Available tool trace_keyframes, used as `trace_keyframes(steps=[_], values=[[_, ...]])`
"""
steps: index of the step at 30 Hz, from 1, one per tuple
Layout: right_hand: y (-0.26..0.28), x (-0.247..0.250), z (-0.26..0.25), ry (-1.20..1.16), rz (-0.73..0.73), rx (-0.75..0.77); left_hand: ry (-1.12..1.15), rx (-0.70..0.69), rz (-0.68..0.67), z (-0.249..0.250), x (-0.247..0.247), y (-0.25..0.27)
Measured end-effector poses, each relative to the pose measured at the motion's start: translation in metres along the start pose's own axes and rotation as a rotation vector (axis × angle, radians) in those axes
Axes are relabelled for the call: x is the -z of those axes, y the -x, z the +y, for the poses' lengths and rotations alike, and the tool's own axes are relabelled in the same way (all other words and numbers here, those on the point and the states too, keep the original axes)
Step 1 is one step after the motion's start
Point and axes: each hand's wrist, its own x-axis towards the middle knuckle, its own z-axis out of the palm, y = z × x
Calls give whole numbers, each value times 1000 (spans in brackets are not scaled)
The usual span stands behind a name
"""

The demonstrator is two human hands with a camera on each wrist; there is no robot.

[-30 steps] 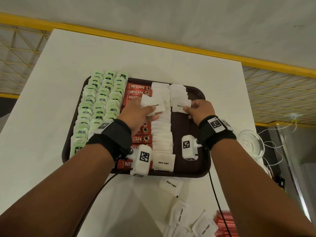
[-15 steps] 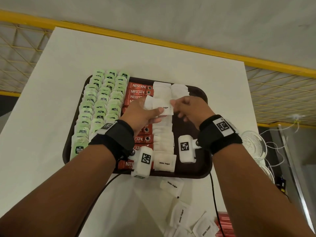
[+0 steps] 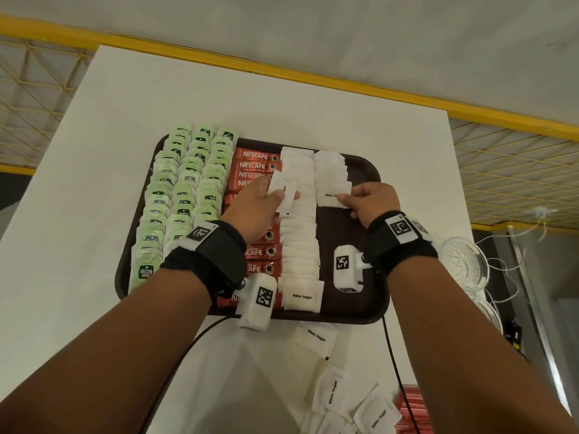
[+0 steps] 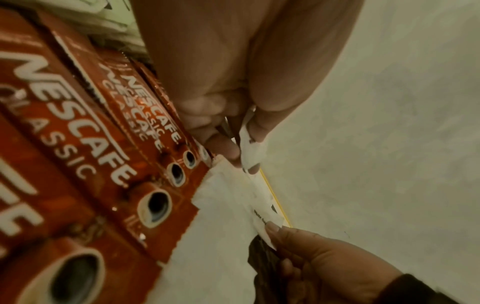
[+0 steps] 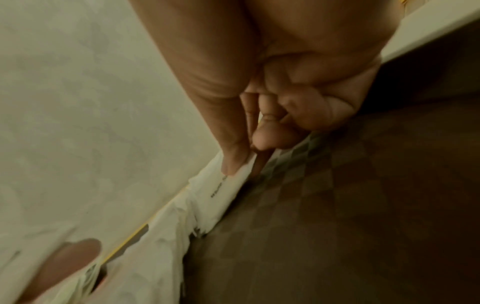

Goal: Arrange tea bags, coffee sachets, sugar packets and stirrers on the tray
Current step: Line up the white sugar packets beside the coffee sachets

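Over the dark brown tray [image 3: 360, 170] at the frame's centre, the right hand [image 3: 372, 200] pinches a white sugar packet [image 3: 332, 197] between thumb and fingers at the near end of the tray's short right-hand column of sugar packets [image 3: 329, 166]. Just left of it, the left hand [image 3: 255, 208] grips a small bunch of white sugar packets [image 3: 283, 191], fingers curled round them, above the longer column of sugar packets [image 3: 299, 245]. Red Nescafe coffee sachets [image 3: 255, 156] run in a column beside that, and green tea bags [image 3: 185, 195] fill three columns along the tray's left side. Loose sugar packets [image 3: 315, 338] lie on the white table [image 3: 94, 214] in the lower right of the frame, next to a red stack [image 3: 410, 408] that cannot be identified. Glass dishes [image 3: 466, 261] stand at the right edge.
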Motion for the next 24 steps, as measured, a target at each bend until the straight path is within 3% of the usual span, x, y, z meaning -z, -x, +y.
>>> trace_keyframes(steps=[2, 8, 10, 14, 16, 18, 22, 24], values=[[-4, -3, 1, 68, 15, -13, -101, -43, 26, -2, 3, 0], [0, -6, -1, 119, 144, 45, -93, -78, 5, -3, 6, 1], [10, -4, -10, 49, 63, 135, -160, -78, -28, -3, 6, 1], [35, -1, -31, 13, -278, 292, -285, -112, -58, 4, 1, 3], [39, -3, -33, -5, -331, 304, -310, -146, -51, 8, -2, 5], [38, -3, -27, -129, -285, 240, -285, -159, -42, 11, -4, 8], [37, -4, 2, -472, -61, -25, -233, -168, 9, 11, -3, 13], [35, -8, 15, -532, 16, -144, -226, -171, 36, 9, -1, 15]])
